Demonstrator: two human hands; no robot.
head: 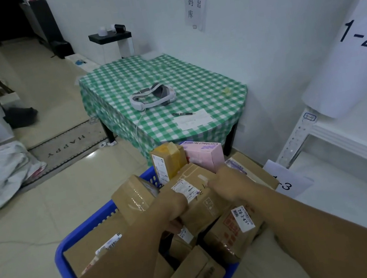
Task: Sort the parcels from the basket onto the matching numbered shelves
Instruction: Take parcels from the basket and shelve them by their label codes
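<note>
Gripped at opposite ends above basket (84, 229): cardboard box (198, 199), left hand (172, 203) and right hand (228, 183) curled round it. Judged stiff, light; taped faces probably slippery.

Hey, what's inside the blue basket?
Brown parcels and a pink box; the left hand and right hand grip one parcel. The basket floor is covered.

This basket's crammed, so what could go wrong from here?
Your left hand and right hand grip the cardboard parcel mid-pile. Lifting it may topple the pink contact lenses box standing just behind it. The taped parcel perched at the blue basket rim could slide onto the floor.
</note>
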